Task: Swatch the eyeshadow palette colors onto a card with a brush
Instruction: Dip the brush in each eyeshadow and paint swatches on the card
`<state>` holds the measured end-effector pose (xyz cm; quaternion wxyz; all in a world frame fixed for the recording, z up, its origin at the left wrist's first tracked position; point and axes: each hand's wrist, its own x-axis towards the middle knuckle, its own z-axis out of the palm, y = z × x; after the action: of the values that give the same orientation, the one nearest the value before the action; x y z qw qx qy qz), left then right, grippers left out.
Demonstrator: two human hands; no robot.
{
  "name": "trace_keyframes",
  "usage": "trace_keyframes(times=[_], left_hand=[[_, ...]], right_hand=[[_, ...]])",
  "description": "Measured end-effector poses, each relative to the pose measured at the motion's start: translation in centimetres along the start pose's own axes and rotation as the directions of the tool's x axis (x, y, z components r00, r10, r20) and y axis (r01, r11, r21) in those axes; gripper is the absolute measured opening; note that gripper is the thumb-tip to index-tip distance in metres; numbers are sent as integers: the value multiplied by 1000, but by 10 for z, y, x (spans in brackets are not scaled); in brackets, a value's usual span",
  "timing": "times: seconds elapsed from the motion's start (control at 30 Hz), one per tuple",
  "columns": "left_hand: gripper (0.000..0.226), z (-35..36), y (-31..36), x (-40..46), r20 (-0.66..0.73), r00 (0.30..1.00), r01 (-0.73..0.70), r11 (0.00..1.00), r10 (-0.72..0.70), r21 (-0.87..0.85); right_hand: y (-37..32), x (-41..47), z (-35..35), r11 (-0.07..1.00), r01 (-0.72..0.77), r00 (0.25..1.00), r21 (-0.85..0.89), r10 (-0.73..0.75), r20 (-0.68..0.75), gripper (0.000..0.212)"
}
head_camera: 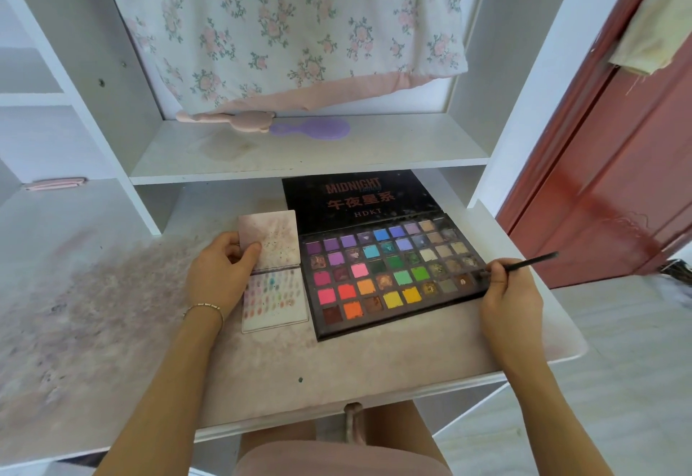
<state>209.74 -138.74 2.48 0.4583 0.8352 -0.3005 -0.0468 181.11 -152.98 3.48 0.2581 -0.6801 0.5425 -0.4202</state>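
Observation:
An open black eyeshadow palette [389, 273] with several rows of coloured pans lies on the desk, its lid [355, 196] propped back. My right hand [511, 295] pinches a thin black brush [531, 261] at the palette's right edge, the tip down at a dark pan in the rightmost column. To the palette's left lies a white card [275, 301] covered with several small colour swatches. Its upper flap [271, 237] is lifted, and my left hand [221, 273] holds that flap with the thumb on its face.
The desk top [112, 307] is stained pink and powdery. On the shelf [299, 161] above lie a pink bear-shaped tool [232, 118] and a purple hairbrush [312, 128]. Floral cloth [281, 22] hangs behind. A red door [614, 161] stands at right.

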Motion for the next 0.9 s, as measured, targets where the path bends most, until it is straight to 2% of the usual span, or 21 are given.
trace_keyframes(times=[0.33,0.5,0.77,0.9], left_hand=[[22,1,-4,2,4,1000,-9,1000,9,4],[24,2,-5,3,2,1000,-5,1000,5,19],[25,1,-3,2,17,1000,14,999,-15,44],[24,-1,-2,1,29,999,27,999,-28,40]], right_hand=[[2,0,0,999,-36,999,-19,36,7,12],[-3,-6,-1,1000,21,1000,15,-21,-4,9],[-28,-37,25,979,74,977,191,-110,184,13],[-56,-61,46,937,160,936,311,-244,255,20]])
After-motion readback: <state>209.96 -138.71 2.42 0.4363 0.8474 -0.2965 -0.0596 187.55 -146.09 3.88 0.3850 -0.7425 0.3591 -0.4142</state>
